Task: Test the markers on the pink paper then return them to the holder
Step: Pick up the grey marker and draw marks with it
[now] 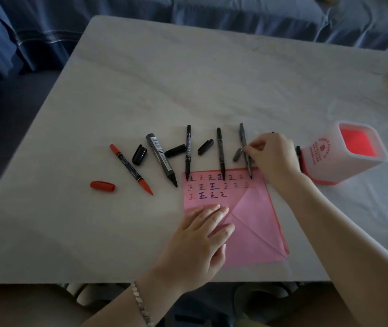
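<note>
Uncapped markers (188, 152) lie fanned above the marked pink paper (254, 232); the white holder (325, 159) stands rightward.

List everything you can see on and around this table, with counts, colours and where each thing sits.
table: one, pale marbled, fills the view
pink paper: one, pink, near edge, rows of test marks
red marker: one, red, uncapped, far left
red cap: one, red, left of the red marker
thick marker: one, black, uncapped, beside the red marker
thin markers: two, black, tips on the paper's far edge
grey marker: one, dark grey, tip on the paper
half-hidden marker: one, black, beside the holder
black caps: three, between the markers
grey cap: one, beside the grey marker
holder: one, white, red inside, right
sofa cover: blue, behind
left hand: flat on the paper, bracelet at the wrist
right hand: fingers pinch the grey marker
</note>
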`<action>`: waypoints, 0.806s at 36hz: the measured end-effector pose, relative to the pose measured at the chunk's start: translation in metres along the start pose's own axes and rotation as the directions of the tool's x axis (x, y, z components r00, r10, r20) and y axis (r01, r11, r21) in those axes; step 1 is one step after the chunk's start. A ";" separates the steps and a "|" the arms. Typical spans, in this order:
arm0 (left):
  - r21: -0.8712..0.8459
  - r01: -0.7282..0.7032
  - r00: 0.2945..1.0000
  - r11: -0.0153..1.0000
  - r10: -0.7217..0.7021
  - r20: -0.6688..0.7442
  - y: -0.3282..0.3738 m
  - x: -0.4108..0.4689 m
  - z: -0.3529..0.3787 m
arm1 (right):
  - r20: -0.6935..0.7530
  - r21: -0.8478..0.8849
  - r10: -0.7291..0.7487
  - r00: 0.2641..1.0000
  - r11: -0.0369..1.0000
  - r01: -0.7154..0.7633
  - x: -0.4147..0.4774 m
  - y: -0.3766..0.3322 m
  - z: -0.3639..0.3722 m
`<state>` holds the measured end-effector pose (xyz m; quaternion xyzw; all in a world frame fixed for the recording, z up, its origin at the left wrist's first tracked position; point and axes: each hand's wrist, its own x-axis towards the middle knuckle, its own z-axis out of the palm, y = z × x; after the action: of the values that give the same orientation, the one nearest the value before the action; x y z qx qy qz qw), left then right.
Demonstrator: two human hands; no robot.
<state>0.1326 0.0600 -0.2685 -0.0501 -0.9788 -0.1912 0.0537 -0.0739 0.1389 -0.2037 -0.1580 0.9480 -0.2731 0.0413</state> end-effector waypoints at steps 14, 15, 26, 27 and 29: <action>-0.022 0.007 1.000 1.000 -0.007 0.000 0.000 -0.001 0.001 | 0.158 -0.138 0.130 0.979 0.985 -0.108 0.008 -0.005 0.003; -0.019 0.008 1.000 1.000 -0.008 0.003 0.000 -0.001 0.001 | 0.157 -0.082 0.141 0.977 0.988 -0.130 0.006 -0.005 0.000; -0.027 0.001 1.000 1.000 -0.001 0.001 0.000 -0.001 0.002 | 0.021 0.699 0.221 0.975 0.694 -0.172 -0.059 0.020 -0.031; -0.020 0.002 1.000 1.000 -0.002 0.004 0.000 -0.001 0.002 | -0.014 0.722 0.209 0.978 0.679 -0.135 -0.065 0.021 -0.031; -0.011 0.006 1.000 1.000 -0.006 0.018 0.000 -0.001 0.001 | -0.065 0.740 0.171 0.983 0.669 -0.068 -0.076 0.023 -0.028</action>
<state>0.1339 0.0599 -0.2701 -0.0492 -0.9784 -0.1961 0.0438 -0.0135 0.1963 -0.1927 -0.0477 0.7672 -0.6370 0.0580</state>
